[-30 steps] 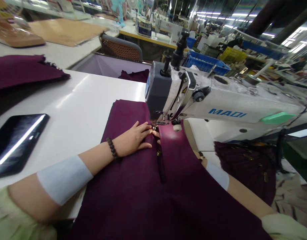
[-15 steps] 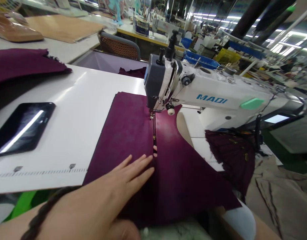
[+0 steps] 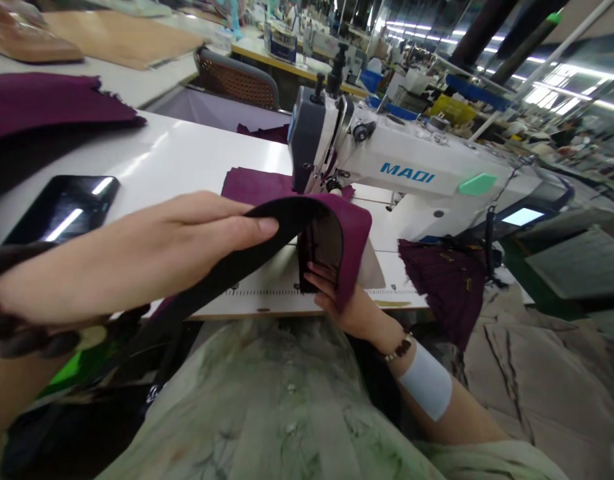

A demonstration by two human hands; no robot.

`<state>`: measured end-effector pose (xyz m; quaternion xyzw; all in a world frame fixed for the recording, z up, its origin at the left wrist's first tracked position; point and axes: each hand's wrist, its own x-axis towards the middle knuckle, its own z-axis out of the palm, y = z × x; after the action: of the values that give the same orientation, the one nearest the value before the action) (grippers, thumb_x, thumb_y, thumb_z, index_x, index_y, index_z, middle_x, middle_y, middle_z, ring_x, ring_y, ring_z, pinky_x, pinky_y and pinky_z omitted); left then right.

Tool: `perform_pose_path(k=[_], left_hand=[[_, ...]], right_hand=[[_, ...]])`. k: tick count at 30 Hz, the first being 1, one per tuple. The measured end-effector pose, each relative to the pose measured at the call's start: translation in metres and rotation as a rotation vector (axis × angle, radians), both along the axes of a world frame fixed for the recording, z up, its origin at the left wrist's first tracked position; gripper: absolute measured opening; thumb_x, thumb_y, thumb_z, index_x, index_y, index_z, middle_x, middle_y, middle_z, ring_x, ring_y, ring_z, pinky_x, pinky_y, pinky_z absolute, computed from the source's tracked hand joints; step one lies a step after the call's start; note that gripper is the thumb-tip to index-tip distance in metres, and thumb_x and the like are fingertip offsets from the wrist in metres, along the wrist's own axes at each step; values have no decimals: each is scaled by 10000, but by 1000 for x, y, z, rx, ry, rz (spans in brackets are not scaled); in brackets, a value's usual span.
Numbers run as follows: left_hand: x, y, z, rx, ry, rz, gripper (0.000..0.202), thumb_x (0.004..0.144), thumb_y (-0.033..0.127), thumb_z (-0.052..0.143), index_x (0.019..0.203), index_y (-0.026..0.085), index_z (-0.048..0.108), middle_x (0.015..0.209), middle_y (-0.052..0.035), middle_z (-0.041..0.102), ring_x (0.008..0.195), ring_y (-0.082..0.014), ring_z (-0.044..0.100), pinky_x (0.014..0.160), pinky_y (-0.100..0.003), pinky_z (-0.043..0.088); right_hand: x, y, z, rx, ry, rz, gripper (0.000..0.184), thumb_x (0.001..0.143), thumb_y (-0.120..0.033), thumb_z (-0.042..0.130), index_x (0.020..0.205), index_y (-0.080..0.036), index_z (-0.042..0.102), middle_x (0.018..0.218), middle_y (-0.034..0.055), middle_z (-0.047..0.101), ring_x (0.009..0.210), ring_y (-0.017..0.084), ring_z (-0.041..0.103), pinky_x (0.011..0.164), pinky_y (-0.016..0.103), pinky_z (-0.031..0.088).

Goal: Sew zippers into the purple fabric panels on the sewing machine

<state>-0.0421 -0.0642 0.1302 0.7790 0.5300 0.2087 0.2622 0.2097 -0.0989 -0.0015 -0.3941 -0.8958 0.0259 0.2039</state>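
Observation:
A purple leather-like panel (image 3: 355, 227) lies partly under the sewing machine (image 3: 409, 175), its near part lifted and curled so the black underside shows. My left hand (image 3: 207, 233) grips the raised black-backed edge at the left, thumb on top. Inside the curl, my right hand (image 3: 337, 303) holds the panel's near right part, its fingers against a dark, glossy strip on the underside. A flat purple section (image 3: 254, 185) rests on the table behind my left hand. The needle area is partly hidden by the raised panel.
A phone (image 3: 61, 210) lies on the white table (image 3: 187, 143) at the left, near another purple piece (image 3: 51, 107). Gathered dark purple pieces (image 3: 444, 280) hang over the right edge beside beige cloth (image 3: 531, 373). A chair (image 3: 237, 80) stands behind.
My left hand has risen from lying flat on the panel and now lifts its near edge. The panel has curled up, exposing its black underside and my right hand, mostly hidden before.

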Motion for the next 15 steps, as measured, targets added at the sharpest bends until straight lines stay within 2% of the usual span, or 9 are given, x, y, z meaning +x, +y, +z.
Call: perform_pose_path(k=[3, 5, 11, 13, 15], left_hand=[[3, 8, 9, -70, 61, 14, 688, 681, 773, 314, 770, 175, 641, 655, 62, 545, 829, -234, 639, 768, -392, 492], [6, 9, 9, -44, 72, 17, 685, 685, 769, 319, 803, 178, 644, 689, 61, 560, 830, -243, 636, 749, -396, 487], [5, 12, 9, 44, 56, -5, 647, 683, 778, 360, 718, 189, 626, 547, 82, 525, 520, -131, 595, 530, -288, 483], [4, 14, 9, 44, 81, 3, 647, 691, 771, 355, 738, 187, 631, 522, 89, 513, 478, -112, 584, 520, -280, 483], [3, 15, 9, 46, 113, 2, 638, 714, 742, 346, 785, 182, 643, 547, 88, 526, 512, -129, 617, 549, -295, 494]], right_hand=[[2, 0, -3, -209, -4, -41, 394, 919, -221, 389, 1291, -124, 477, 1370, 116, 437, 1305, 188, 364, 1098, 473, 284], [3, -1, -3, -261, 0, -50, 392, 929, -230, 363, 1301, -157, 463, 1392, 98, 413, 1317, 190, 342, 1099, 502, 266], [6, -2, -10, -209, 86, -35, 384, 939, -216, 343, 1307, -176, 448, 1382, 92, 428, 1314, 162, 346, 1110, 441, 282], [7, -1, -12, -187, 100, -43, 394, 932, -180, 334, 1310, -180, 444, 1375, 87, 438, 1310, 159, 353, 1109, 431, 290], [8, 2, -10, -181, 77, -27, 407, 922, -131, 306, 1296, -169, 461, 1353, 93, 462, 1301, 154, 368, 1101, 413, 316]])
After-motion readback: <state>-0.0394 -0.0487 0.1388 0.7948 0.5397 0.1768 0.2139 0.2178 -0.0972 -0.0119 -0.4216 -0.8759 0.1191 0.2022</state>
